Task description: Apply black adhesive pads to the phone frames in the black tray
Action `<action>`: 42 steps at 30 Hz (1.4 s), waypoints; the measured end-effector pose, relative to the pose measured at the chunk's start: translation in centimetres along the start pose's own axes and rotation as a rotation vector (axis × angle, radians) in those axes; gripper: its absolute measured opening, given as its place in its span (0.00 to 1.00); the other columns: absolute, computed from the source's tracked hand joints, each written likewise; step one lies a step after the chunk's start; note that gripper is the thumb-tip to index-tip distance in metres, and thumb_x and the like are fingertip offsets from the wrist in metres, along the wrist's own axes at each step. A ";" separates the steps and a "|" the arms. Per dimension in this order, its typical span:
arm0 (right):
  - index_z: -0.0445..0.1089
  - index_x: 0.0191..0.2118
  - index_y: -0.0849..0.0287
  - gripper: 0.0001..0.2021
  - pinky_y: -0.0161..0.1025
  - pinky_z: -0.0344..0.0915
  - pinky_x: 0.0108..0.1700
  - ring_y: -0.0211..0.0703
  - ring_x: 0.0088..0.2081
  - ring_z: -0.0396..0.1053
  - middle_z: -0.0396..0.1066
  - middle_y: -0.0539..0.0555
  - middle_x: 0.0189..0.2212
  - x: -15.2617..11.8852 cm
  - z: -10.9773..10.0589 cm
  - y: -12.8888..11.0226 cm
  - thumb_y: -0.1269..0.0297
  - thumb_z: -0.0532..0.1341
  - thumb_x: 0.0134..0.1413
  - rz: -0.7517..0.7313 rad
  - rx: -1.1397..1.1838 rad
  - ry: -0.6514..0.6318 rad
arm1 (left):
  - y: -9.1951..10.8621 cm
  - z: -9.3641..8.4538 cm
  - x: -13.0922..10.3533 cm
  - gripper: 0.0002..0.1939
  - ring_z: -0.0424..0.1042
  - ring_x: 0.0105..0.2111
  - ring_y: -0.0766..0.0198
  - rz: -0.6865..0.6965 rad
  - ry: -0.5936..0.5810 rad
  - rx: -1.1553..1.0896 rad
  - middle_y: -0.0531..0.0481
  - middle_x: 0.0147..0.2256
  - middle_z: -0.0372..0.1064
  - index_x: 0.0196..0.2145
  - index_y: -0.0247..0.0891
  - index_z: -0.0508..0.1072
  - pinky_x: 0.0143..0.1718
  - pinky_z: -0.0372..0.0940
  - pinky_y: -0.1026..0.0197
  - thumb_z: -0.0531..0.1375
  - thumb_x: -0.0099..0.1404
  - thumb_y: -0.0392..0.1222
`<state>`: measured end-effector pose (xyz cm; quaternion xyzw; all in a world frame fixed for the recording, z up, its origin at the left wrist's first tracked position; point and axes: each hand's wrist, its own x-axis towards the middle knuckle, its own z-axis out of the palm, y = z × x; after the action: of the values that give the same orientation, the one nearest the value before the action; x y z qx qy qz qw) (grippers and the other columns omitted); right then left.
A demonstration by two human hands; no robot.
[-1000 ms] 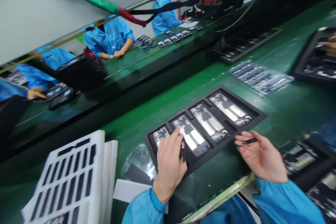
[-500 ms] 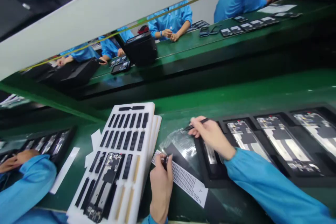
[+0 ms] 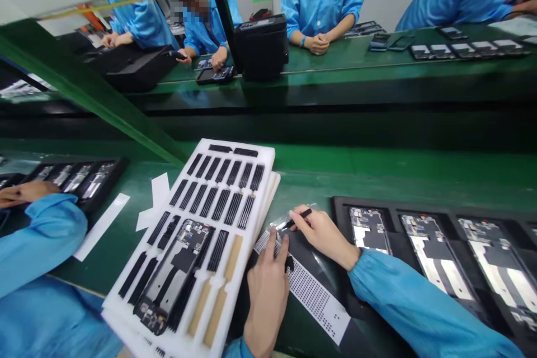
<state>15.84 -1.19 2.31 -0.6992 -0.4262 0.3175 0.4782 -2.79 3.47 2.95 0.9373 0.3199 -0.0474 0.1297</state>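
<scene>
My right hand (image 3: 321,235) is closed on a dark pen-like tool (image 3: 297,218), its tip pointing down-left to the upper end of a white sheet of small black dots (image 3: 316,296). My left hand (image 3: 268,285) lies over that sheet, fingers pointing up near the tool's tip. A small black item (image 3: 289,264) shows by its palm; how it is held is unclear. A clear film (image 3: 279,225) lies under the fingertips. Left of my hands, a white foam tray (image 3: 235,313) holds black strips and an opened phone body (image 3: 180,263).
Black trays (image 3: 394,204) with opened phone bodies stand on the right. White paper strips (image 3: 103,226) lie left of the foam tray. A co-worker's sleeve (image 3: 42,235) is at far left. Beyond a green post (image 3: 96,106), people in blue work at another bench.
The view has shifted, showing more of the people across. My left hand has opened out and reached up the dotted sheet. My right hand with the tool has come down close to it.
</scene>
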 end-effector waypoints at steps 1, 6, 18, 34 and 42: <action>0.70 0.36 0.55 0.13 0.38 0.68 0.37 0.46 0.32 0.78 0.78 0.51 0.27 0.0 0.2 0.3 0.55 0.55 0.70 0.006 0.016 -0.003 | -0.1 0.1 0.2 0.42 0.76 0.50 0.49 -0.007 -0.014 -0.006 0.43 0.70 0.53 0.65 0.47 0.65 0.39 0.78 0.54 0.57 0.55 0.21; 0.73 0.40 0.59 0.21 0.39 0.73 0.37 0.47 0.33 0.80 0.80 0.56 0.33 -0.6 0.1 -0.6 0.47 0.52 0.71 0.032 0.138 0.037 | 0.0 0.4 0.5 0.30 0.79 0.43 0.51 -0.121 0.099 -0.361 0.40 0.62 0.67 0.59 0.44 0.70 0.39 0.77 0.52 0.59 0.61 0.26; 0.76 0.50 0.55 0.19 0.42 0.80 0.41 0.49 0.36 0.81 0.81 0.56 0.39 -6.3 -0.5 -6.2 0.46 0.61 0.66 0.134 0.590 0.152 | 4.4 -3.9 0.2 0.25 0.56 0.10 0.77 -0.497 0.206 -1.989 0.53 0.21 0.70 0.38 0.36 0.68 0.11 0.46 0.76 0.54 0.70 0.64; 0.78 0.51 0.53 0.14 0.36 0.73 0.53 0.45 0.48 0.78 0.79 0.54 0.49 -7.1 -0.3 -5.4 0.56 0.57 0.72 -0.090 0.156 0.290 | 4.8 -4.0 -0.2 0.24 0.57 0.11 0.77 -0.370 0.209 -2.012 0.52 0.22 0.69 0.38 0.34 0.71 0.11 0.44 0.75 0.53 0.72 0.60; 0.82 0.45 0.51 0.16 0.32 0.72 0.53 0.42 0.51 0.77 0.78 0.53 0.52 -7.2 -0.2 -5.3 0.60 0.54 0.73 -0.208 0.052 0.290 | 4.1 -3.7 -0.7 0.13 0.60 0.14 0.76 -0.272 0.180 -2.090 0.51 0.27 0.71 0.41 0.34 0.73 0.12 0.40 0.74 0.60 0.69 0.48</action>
<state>11.33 -6.77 7.58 -0.6771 -0.4145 0.1732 0.5828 -0.78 0.95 7.50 0.3162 0.3125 0.3069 0.8415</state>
